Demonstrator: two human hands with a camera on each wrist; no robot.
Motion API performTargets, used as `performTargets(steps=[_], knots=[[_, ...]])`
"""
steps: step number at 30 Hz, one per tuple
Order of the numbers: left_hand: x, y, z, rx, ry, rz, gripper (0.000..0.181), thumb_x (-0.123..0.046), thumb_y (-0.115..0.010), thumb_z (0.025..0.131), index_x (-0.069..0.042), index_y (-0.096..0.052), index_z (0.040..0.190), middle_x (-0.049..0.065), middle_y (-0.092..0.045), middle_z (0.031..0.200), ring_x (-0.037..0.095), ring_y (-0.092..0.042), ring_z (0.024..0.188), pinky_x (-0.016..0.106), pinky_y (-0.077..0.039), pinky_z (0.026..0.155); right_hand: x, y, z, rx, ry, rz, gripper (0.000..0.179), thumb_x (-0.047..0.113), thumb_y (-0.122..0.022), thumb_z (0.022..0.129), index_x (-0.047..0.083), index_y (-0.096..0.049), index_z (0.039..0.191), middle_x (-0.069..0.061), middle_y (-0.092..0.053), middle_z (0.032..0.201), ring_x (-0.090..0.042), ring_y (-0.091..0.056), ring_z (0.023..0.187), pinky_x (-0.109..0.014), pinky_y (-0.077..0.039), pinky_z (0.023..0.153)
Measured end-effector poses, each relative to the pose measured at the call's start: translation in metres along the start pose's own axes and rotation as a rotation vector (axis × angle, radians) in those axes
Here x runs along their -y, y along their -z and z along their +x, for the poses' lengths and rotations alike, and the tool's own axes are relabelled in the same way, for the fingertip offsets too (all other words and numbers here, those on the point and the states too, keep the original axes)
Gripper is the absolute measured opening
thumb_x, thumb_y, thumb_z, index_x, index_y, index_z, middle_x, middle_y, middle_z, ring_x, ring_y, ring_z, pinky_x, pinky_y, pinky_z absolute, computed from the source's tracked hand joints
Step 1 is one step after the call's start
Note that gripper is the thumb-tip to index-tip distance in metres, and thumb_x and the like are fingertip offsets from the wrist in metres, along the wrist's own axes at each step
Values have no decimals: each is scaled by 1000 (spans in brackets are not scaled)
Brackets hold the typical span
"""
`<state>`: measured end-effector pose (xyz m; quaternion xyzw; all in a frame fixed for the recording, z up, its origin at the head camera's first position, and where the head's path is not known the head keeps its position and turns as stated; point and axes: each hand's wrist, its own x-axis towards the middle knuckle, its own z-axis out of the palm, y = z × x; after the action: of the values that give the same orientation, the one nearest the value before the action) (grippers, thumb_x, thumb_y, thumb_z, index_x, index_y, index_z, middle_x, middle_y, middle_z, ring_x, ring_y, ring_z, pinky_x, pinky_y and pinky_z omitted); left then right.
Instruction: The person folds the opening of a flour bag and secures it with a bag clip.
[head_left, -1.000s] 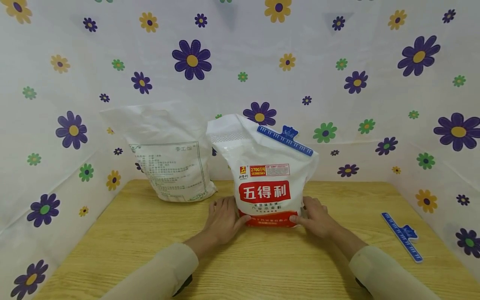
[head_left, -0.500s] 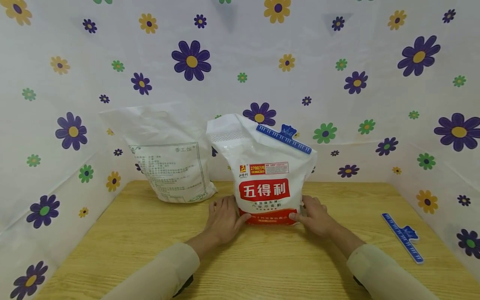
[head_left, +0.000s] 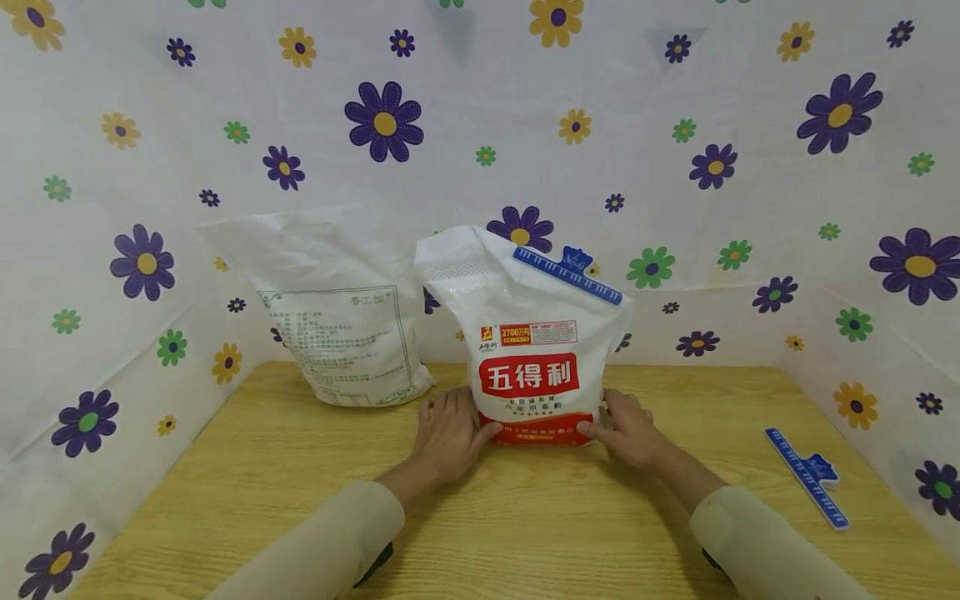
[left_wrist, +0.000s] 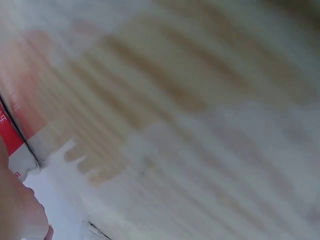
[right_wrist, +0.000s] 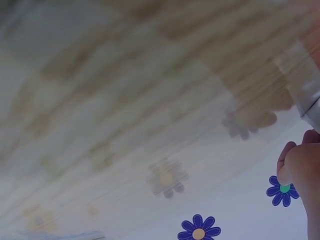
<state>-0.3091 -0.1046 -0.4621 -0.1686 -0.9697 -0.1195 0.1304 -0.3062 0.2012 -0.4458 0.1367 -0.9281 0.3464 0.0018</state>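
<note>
A white and red flour bag (head_left: pixel 528 375) stands upright at the middle of the table in the head view. A blue bag clip (head_left: pixel 567 276) with a piano-key pattern sits along its slanted top right edge. My left hand (head_left: pixel 448 437) grips the bag's lower left side, thumb on the red front. On the lower right side, my right hand (head_left: pixel 632 432) holds it the same way. Fingers behind the bag are partly hidden. The left wrist view has my left hand at its lower left edge beside the bag; the right wrist view has my right hand at its right edge.
A second white bag (head_left: pixel 345 333) with green print leans behind and left of the flour bag. Another blue clip (head_left: pixel 806 479) lies on the right of the wooden table (head_left: pixel 525 533). A flower-patterned cloth (head_left: pixel 480 100) surrounds the table's back and sides.
The flour bag has slid slightly away from me, toward the back, with both hands on it. The white bag and the loose clip have stayed put.
</note>
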Motion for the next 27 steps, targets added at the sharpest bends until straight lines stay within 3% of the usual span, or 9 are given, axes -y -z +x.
performTargets(steps=[15,21,27], knots=[[-2,-1,10,-30,35,1,72,-62,-43,99,-3,-38,140,18,-50,135,35,-40,130,53,-25,105,2,0,8,1,-17,7,77,54,-60,94,6,-37,150,-21,-40,154,-44,-32,137,-66,-21,106],[-4,0,16,10,74,22,75,-63,-43,98,-4,-35,145,17,-47,143,33,-37,135,52,-24,108,2,0,10,-10,-28,14,75,51,-60,96,3,-37,149,-22,-39,154,-45,-29,138,-67,-18,106],[-4,-1,20,13,82,34,75,-64,-40,99,-4,-36,144,16,-49,140,33,-39,132,52,-25,107,1,-1,13,-15,-36,9,78,53,-60,95,4,-35,150,-23,-39,153,-46,-29,137,-69,-16,106]])
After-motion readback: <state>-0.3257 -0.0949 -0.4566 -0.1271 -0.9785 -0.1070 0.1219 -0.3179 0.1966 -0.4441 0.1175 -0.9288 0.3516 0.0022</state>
